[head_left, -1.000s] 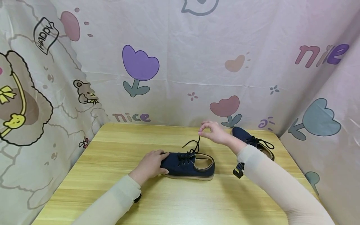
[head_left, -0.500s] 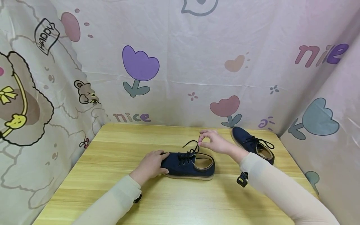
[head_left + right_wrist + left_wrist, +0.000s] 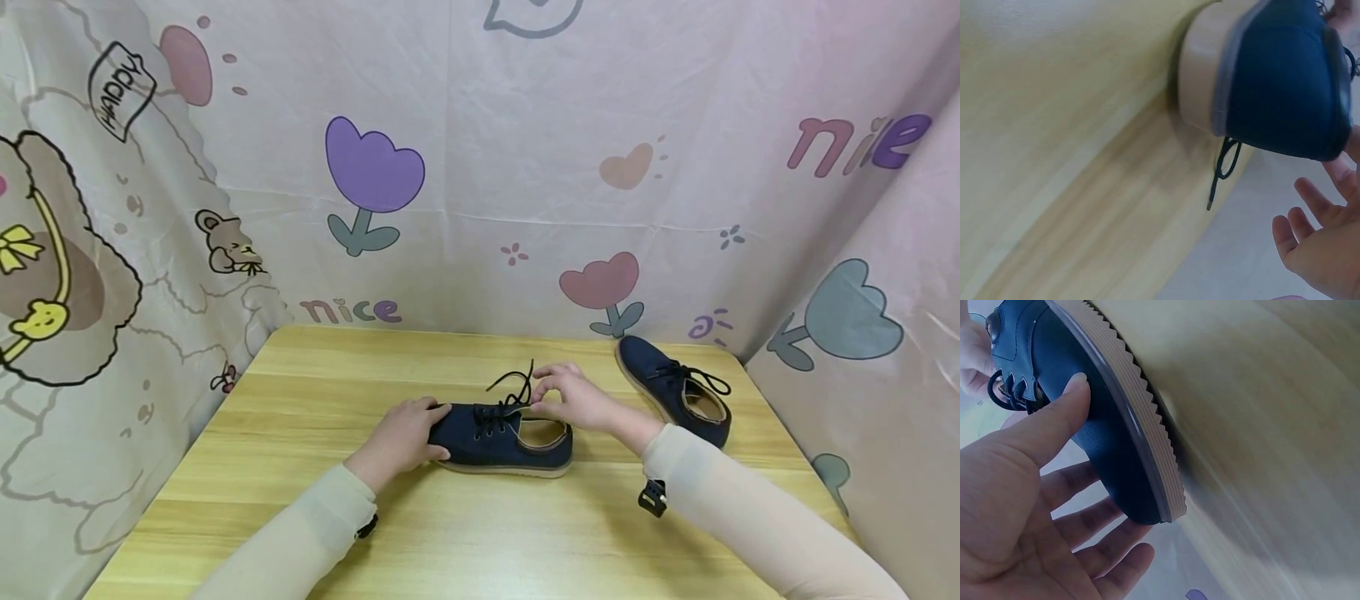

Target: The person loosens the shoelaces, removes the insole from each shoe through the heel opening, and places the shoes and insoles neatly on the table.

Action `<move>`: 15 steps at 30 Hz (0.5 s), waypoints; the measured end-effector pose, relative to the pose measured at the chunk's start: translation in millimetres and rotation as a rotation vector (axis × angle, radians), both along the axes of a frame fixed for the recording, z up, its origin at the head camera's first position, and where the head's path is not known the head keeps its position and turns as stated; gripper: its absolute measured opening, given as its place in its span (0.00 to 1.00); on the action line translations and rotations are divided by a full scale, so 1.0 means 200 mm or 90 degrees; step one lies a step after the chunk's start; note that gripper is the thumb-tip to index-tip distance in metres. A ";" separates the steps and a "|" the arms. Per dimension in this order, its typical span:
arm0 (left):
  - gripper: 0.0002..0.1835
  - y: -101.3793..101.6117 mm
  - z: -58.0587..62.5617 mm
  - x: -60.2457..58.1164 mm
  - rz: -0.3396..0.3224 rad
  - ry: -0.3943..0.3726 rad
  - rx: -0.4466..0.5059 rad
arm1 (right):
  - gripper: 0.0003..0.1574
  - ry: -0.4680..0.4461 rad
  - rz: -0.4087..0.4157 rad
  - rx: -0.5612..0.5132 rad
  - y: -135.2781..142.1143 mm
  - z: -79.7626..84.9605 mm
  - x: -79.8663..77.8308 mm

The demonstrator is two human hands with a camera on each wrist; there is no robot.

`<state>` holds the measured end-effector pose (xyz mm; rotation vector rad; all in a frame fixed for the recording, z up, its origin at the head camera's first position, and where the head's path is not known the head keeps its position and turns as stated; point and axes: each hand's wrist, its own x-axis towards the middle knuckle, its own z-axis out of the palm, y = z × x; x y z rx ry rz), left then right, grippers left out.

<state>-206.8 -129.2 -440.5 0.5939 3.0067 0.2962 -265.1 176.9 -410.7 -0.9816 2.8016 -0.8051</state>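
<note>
A navy blue lace-up shoe [image 3: 491,443] with a tan sole stands on the table, its toe to the left. My left hand [image 3: 400,435] holds the toe; in the left wrist view the thumb [image 3: 1071,403] presses one side while fingers reach the other. At the shoe's opening my right hand [image 3: 573,400] has thumb and forefinger together on a greyish strip, which looks like the tongue [image 3: 516,408]. Free ends of the black shoelace [image 3: 525,385] stick up behind. In the right wrist view the heel [image 3: 1285,87] shows, and a lace end [image 3: 1213,190] hangs beyond it.
A second navy shoe [image 3: 671,390], its lace tied in a bow, sits at the back right of the wooden table [image 3: 300,467]. A printed curtain [image 3: 480,150] hangs behind and along both sides.
My right hand has come down from the raised lace end, let go of it, and moved to the tongue at the shoe's opening. The left hand stays on the toe.
</note>
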 end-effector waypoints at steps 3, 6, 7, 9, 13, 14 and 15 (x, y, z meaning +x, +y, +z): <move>0.39 0.00 0.00 0.00 0.004 0.000 0.000 | 0.05 0.025 0.003 0.022 0.00 -0.02 0.00; 0.39 0.00 0.00 -0.01 0.007 -0.001 0.003 | 0.05 0.057 0.003 0.037 0.00 -0.04 0.01; 0.39 0.00 0.00 -0.01 0.007 -0.003 0.005 | 0.05 0.065 0.002 0.039 0.00 -0.05 0.01; 0.39 0.00 0.00 -0.01 0.007 -0.004 0.011 | 0.05 0.079 0.000 0.039 0.00 -0.06 0.01; 0.39 -0.01 0.00 -0.03 0.001 -0.012 0.027 | 0.05 0.084 -0.013 0.035 0.00 -0.07 0.02; 0.39 -0.01 0.00 -0.04 -0.002 -0.016 0.032 | 0.05 0.084 -0.016 0.033 0.00 -0.07 0.03; 0.39 -0.02 0.00 -0.04 -0.006 -0.020 0.037 | 0.05 0.084 -0.019 0.033 0.00 -0.08 0.03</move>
